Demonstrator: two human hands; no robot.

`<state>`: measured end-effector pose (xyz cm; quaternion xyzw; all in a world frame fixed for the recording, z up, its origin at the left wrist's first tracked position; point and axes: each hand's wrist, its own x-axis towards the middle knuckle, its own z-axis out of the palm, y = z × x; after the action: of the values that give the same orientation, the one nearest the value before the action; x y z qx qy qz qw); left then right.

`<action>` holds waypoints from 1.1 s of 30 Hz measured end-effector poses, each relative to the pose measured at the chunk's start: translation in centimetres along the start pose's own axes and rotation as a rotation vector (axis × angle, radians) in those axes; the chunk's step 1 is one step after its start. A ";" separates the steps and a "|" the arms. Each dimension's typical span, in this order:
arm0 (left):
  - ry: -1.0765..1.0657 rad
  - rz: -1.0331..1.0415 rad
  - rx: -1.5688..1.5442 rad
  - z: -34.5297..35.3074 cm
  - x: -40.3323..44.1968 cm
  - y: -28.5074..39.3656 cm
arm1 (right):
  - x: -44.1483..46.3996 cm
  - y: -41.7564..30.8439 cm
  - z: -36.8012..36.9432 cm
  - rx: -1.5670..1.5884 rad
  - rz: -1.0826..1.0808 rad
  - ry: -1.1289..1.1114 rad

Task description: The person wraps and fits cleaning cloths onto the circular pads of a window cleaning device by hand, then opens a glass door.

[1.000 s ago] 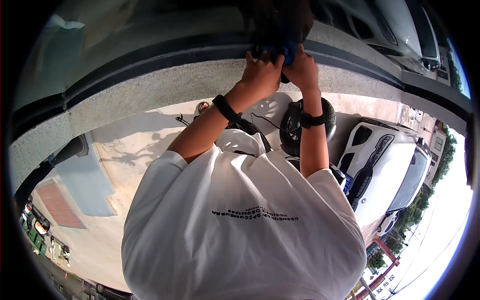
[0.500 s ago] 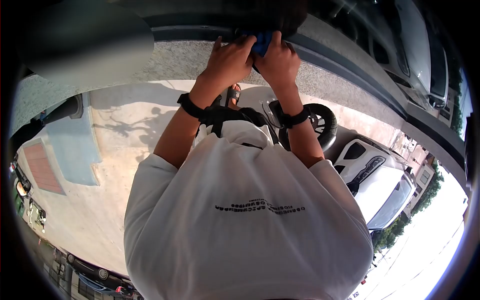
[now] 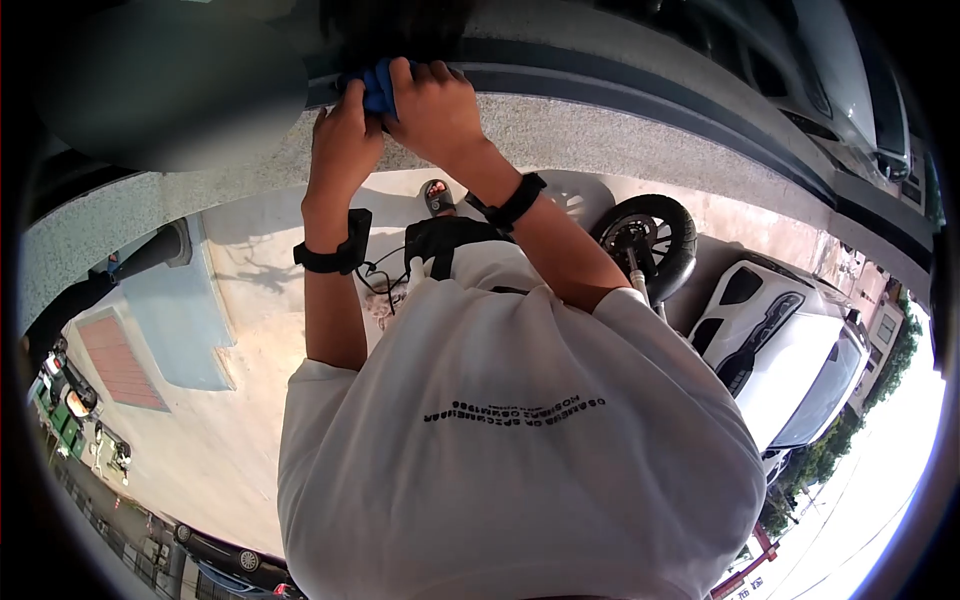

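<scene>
Two bare hands are clamped on one blue cloth (image 3: pixel 378 90), which sits bunched between them. The left hand (image 3: pixel 348 145) grips its lower side; the right hand (image 3: pixel 435 110) lies just beside, fingers bent. How much cloth lies beneath the fingers cannot be told. The cloth is at a dark frame (image 3: pixel 620 95), which runs away to the right of the right hand; firm contact between the two cannot be confirmed. Beyond the hands, dark glass (image 3: pixel 625 35) carries reflections. On the body side of the frame, a speckled stone ledge (image 3: pixel 570 140) extends right of the right hand. A black band (image 3: pixel 338 258) encircles the wrist behind the left hand; a second black wristband (image 3: pixel 520 200) is behind the right. A sandalled foot (image 3: pixel 438 195) shows below the hands. Farther right of the right hand, well apart, stand a black-tyred wheel (image 3: pixel 678 245) and a white car (image 3: pixel 785 360).
</scene>
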<state>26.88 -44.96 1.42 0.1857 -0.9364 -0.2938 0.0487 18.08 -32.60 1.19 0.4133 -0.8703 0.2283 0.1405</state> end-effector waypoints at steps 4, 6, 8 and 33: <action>-0.010 -0.003 0.069 0.1 0.4 2.6 | -0.7 2.0 -1.0 0.093 -0.009 -0.032; -0.057 -0.025 0.090 0.6 0.9 4.5 | -1.5 3.3 -1.7 0.070 -0.006 -0.074; -0.090 -0.034 0.087 1.3 1.0 6.4 | -2.5 4.7 -2.6 0.059 -0.010 -0.072; -0.248 0.479 0.134 24.1 2.9 35.9 | -18.2 33.0 -19.9 -0.043 0.438 0.116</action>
<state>7.93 -6.01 1.94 -0.0757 -0.9697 -0.2319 -0.0107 4.63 7.78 1.06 0.1974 -0.9344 0.2580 0.1463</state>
